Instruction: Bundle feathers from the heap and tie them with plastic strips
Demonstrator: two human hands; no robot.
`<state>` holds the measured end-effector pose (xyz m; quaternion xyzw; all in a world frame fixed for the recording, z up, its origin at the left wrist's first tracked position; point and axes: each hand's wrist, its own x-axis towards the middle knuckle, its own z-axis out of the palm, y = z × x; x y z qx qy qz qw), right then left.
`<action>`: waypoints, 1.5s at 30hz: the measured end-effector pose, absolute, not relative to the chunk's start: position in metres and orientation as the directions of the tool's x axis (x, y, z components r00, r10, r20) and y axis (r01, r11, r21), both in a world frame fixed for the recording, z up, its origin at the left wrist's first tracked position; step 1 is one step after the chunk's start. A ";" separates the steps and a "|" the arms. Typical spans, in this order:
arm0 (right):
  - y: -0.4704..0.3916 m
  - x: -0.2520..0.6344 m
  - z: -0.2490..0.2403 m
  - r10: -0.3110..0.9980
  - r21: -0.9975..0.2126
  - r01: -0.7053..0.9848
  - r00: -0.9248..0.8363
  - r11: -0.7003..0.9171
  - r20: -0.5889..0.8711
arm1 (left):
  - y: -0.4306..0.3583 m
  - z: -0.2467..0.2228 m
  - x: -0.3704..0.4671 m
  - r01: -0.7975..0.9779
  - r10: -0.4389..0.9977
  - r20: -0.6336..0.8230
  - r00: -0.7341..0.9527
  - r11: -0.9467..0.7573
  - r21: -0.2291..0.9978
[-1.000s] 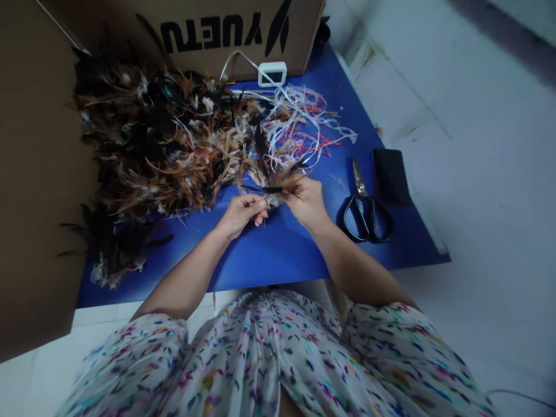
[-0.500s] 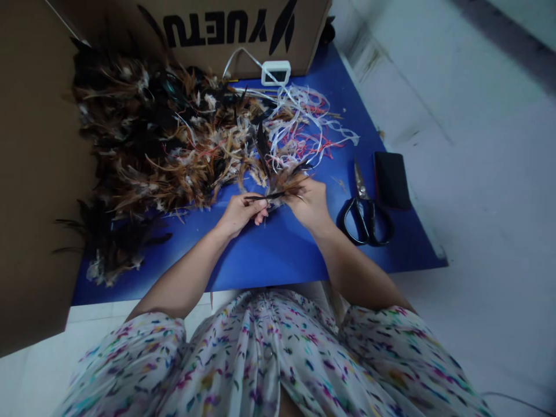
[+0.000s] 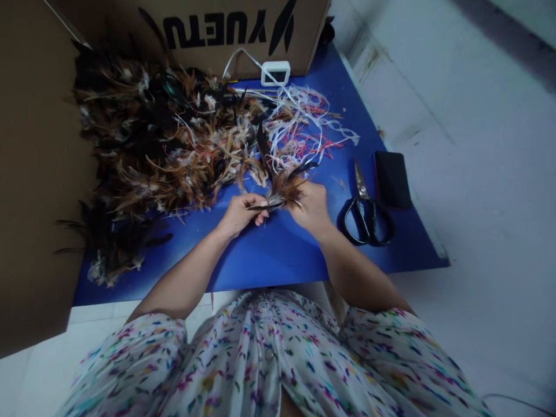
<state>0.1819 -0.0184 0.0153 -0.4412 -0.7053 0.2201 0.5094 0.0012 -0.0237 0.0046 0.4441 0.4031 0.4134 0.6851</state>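
Between my two hands is a small bunch of brown and black feathers (image 3: 284, 188), fanned out upward and to the sides. My left hand (image 3: 241, 215) pinches a dark feather at the bunch's left side between thumb and fingers. My right hand (image 3: 310, 205) is closed around the bunch from the right; its fingertips are hidden behind the feathers. Just beyond my hands lies a large pile of brown, black and whitish feathers (image 3: 174, 156). A tangle of white and red ribbon strips (image 3: 304, 127) lies at the pile's right end.
Black-handled scissors (image 3: 365, 208) lie right of my right hand, beside a dark flat rectangular object (image 3: 392, 179). A white device with a screen (image 3: 275, 73) stands before a cardboard box (image 3: 243, 52). More cardboard (image 3: 35, 174) borders the blue table (image 3: 264, 260) on the left. A dark feather clump (image 3: 115, 246) lies front left.
The feather bunch has turned slightly, with its brown feathers spread more toward me. My right hand has rotated a little around it; my left hand has barely moved.
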 end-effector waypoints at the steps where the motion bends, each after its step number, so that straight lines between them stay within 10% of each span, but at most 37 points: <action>1: -0.019 0.182 0.017 0.836 -0.738 0.417 -0.112 0.530 0.537 | -0.024 0.004 0.001 -0.209 0.923 -0.183 0.338 0.263 0.942; 12: -0.021 0.187 0.020 0.752 -0.594 0.481 -0.259 0.645 0.606 | -0.024 0.002 -0.001 -0.145 0.913 -0.181 0.366 0.249 0.958; 29: -0.021 0.180 0.014 0.894 -0.802 0.399 -0.141 0.445 0.426 | -0.022 0.000 0.001 -0.172 0.913 -0.197 0.358 0.271 0.947; 45: -0.010 0.178 0.011 0.985 -0.986 -0.027 0.050 0.167 0.165 | -0.017 0.007 -0.008 -0.331 0.974 -0.096 0.207 0.162 0.930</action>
